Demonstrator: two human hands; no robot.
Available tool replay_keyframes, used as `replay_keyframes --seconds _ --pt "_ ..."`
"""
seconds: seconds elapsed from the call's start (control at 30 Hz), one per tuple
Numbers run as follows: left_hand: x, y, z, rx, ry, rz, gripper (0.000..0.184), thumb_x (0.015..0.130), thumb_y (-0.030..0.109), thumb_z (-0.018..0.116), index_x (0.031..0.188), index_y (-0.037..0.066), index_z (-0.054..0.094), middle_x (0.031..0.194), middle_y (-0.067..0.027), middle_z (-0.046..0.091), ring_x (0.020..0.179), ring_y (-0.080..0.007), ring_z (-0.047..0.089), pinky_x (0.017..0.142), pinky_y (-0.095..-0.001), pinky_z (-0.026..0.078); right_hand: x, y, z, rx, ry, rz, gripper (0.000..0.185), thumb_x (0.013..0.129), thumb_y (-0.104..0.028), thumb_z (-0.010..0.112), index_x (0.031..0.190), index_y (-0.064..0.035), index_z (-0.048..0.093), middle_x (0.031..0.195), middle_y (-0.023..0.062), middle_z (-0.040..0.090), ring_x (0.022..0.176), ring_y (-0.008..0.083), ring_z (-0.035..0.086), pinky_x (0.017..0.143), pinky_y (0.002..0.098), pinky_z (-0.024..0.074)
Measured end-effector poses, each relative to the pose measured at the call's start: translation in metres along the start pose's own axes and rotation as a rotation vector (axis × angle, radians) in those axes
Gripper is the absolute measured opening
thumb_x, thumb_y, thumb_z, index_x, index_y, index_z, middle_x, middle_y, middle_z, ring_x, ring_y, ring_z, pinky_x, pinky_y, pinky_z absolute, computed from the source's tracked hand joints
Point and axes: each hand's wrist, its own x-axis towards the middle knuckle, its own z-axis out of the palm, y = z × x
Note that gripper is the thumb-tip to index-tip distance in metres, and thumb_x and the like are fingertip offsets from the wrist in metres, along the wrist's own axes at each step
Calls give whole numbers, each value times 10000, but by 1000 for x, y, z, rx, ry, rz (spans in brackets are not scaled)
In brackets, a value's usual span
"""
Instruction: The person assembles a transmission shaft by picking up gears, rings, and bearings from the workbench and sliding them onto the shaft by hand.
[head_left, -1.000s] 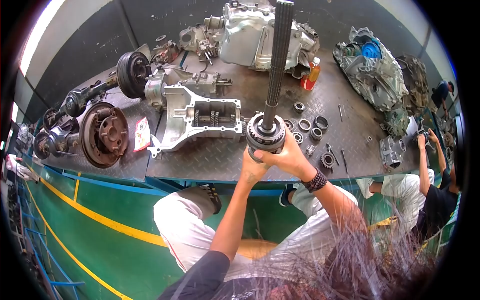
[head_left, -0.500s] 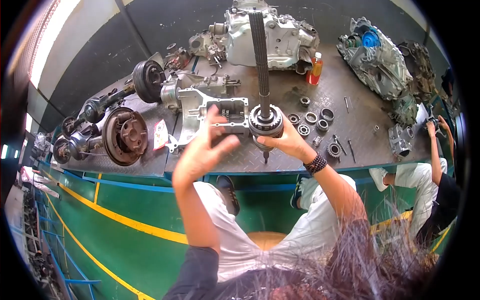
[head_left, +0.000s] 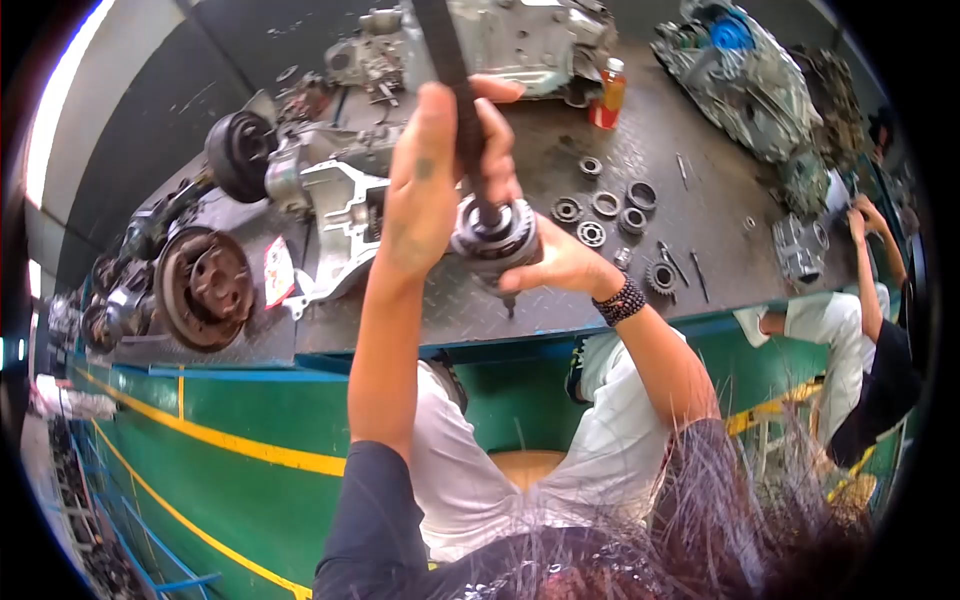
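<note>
A long splined shaft [head_left: 446,50] with a gear assembly [head_left: 494,232] at its lower end stands up, slightly tilted, above the table's front part. My left hand [head_left: 440,175] is round the shaft above the gears, its fingers curled about it. My right hand [head_left: 560,262], with a beaded bracelet at the wrist, grips the gear assembly from the right side. The open metal housing [head_left: 340,225] lies left of the shaft, partly covered by my left forearm. Right of my hands lie several loose rings and bearings [head_left: 605,205] and a small gear [head_left: 661,278].
The metal table [head_left: 440,318] also bears a brake drum assembly [head_left: 205,288], a red and white packet [head_left: 278,270], a bottle of orange-red liquid [head_left: 607,95] and large casings [head_left: 740,95]. At the right, another person's hands [head_left: 868,222] are beside a metal part [head_left: 800,248].
My left hand left the gear assembly, passed open over the housing, and now wraps the shaft. The shaft's top leans further left, and my right hand has kept its grip.
</note>
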Motion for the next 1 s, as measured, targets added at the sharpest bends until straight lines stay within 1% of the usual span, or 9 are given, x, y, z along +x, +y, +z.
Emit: replay_keyframes --seconds 0.13,0.33,0.43,0.5,0.57,0.67,0.77,0.8,1.0 --pt "-16 -19 7 -253 16 23 738 1070 686 364 1153 -18 569 654 47 395 506 -49 355 465 -227 319 -9 -6 7 -121 -2 -47 998 748 -132 966 1535 -32 361 1422 63 536 1298 143 516 1129 352 451" --pt "-31 -7 19 -204 -122 116 576 1017 684 475 1067 116 554 639 58 358 451 -45 273 377 -220 251 -26 -26 -26 -353 -132 -109 1188 787 -369 936 1660 -50 197 1590 154 443 1425 243 481 1176 416 406" --pt "-37 -6 20 -193 -104 125 571 1015 694 451 1053 131 534 631 52 353 444 -50 263 370 -213 241 -31 -31 -83 104 256 -331 959 916 -599 738 1594 -31 366 1496 138 564 1306 251 598 1110 398 463" --pt "-39 -6 21 -192 -70 129 573 1015 694 448 1051 128 532 642 52 355 452 -46 262 374 -207 233 -41 -21 -130 111 775 -335 621 1026 -565 574 1377 -52 593 1281 98 677 1107 209 663 968 373 512" --pt "-37 -5 21 -181 -62 126 572 1020 692 441 1050 127 532 653 52 352 458 -44 252 377 -204 221 -50 -1 -160 98 976 -309 387 1056 -430 554 1170 -75 656 1074 52 676 926 172 627 835 354 500" --pt "-34 -6 20 -174 -45 110 573 1028 691 427 1049 128 533 669 53 347 468 -42 238 383 -200 207 -60 45 -203 412 1012 -149 244 1014 -277 545 1129 -85 641 990 28 625 819 151 567 768 346 482" --pt "-32 -9 21 -178 -17 110 570 1049 677 408 1048 121 532 685 54 339 483 -40 230 389 -198 199 -60 32 -187 307 1102 -236 215 907 -111 526 1089 -86 638 935 17 585 765 146 527 724 336 465" --pt "-30 -10 19 -184 -18 111 567 1053 672 408 1047 119 531 687 53 340 486 -39 232 389 -198 199 -57 14 -170 260 1166 -289 296 777 48 482 1004 -79 625 918 23 568 756 149 525 682 315 454" --pt "-29 -11 10 -249 42 118 538 1064 636 448 1074 102 510 714 40 347 506 -44 229 394 -197 185 -86 13 -198 226 1084 -494 287 707 160 425 796 -91 534 889 43 585 731 145 534 604 293 420"
